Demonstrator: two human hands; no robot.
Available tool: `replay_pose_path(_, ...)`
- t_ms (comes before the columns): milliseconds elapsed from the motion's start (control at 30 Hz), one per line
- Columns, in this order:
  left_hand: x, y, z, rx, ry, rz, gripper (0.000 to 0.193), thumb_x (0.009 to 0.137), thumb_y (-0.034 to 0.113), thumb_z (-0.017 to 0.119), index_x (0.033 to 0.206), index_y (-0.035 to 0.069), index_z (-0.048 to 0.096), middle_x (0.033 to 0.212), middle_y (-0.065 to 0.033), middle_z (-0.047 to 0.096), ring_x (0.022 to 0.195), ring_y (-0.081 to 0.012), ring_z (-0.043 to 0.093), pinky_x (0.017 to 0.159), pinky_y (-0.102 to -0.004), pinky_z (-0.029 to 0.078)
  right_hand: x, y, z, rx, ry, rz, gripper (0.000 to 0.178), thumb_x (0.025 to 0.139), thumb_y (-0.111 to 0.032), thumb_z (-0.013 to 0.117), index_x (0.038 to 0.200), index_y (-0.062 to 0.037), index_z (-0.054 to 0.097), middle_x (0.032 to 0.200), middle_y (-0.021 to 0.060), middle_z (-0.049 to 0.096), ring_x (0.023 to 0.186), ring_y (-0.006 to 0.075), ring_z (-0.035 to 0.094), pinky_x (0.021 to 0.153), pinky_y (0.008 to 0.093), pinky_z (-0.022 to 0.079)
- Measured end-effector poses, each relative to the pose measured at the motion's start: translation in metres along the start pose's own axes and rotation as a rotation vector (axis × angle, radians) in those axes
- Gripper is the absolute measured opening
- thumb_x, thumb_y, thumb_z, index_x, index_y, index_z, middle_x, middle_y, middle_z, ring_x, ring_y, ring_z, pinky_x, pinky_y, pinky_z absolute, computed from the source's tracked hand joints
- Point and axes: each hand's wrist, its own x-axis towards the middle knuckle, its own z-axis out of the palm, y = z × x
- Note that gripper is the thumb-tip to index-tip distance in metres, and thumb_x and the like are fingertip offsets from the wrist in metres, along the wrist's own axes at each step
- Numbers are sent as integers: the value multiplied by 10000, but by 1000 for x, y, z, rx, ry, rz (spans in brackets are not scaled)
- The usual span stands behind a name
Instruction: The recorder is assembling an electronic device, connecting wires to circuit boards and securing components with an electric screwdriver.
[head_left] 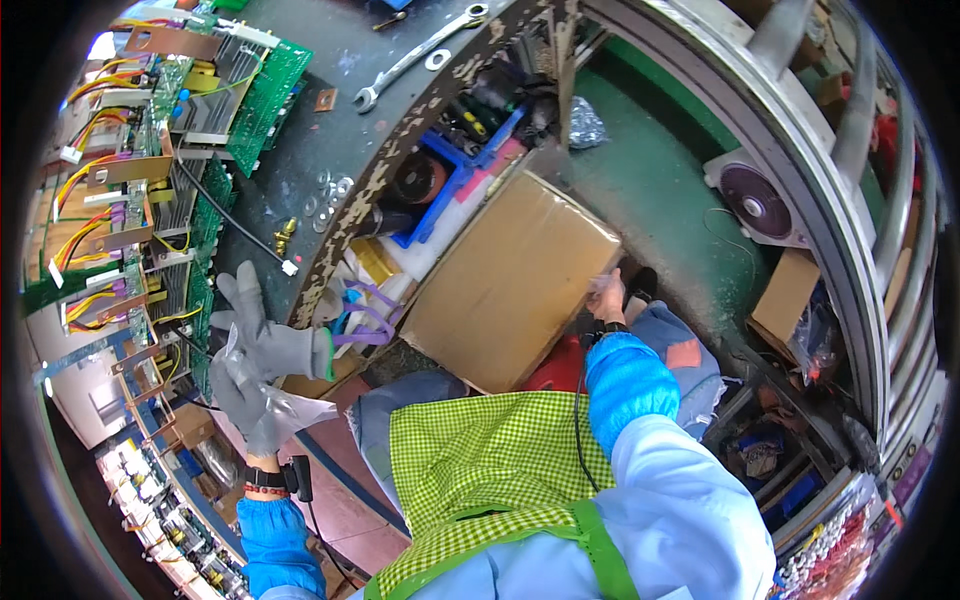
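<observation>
My left hand (243,400), in a grey glove, is at the bench edge with its fingers closed on a clear plastic bag (303,410). Touching or just above those fingers is a loose grey glove (275,350) with a green cuff; its fingers point away from me. A purple-handled tool (368,325) lies next to the cuff. My bare right hand (605,298) is closed on the right edge of a brown cardboard box (510,280), with something clear at its fingertips. The box sits tilted in front of my lap, beside the bench.
Circuit boards (265,110) with colored wires line the bench's left side. A wrench (420,55), washers and brass fittings (286,236) lie on the benchtop. Below its edge is a blue bin (450,180). A round fan-like unit (755,198) and an open carton (785,300) stand on the green floor.
</observation>
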Motion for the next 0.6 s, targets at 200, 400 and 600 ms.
replay_pose_path(200,6,14,6,-24,-66,-6,293,991,163,399,1154,-32,544,1093,-176,580,1013,-295,536,914,-390,402,-36,19,-5,496,-161,-152,379,982,-401,462,1139,-88,608,1014,77,659,898,233,626,740,360,496)
replay_pose_path(400,7,15,2,-77,-133,-55,305,1005,223,432,1186,-7,516,1030,-157,570,962,-265,528,907,-361,406,-99,18,48,243,-475,67,337,979,-269,510,1235,-61,580,1166,77,641,1022,259,621,873,415,525)
replay_pose_path(600,3,-21,10,-47,-61,41,287,1009,225,422,1134,-11,527,1004,-130,561,922,-196,519,861,-341,427,-64,23,90,192,-430,33,339,979,-264,508,1241,-59,575,1178,80,636,1036,258,615,881,414,522)
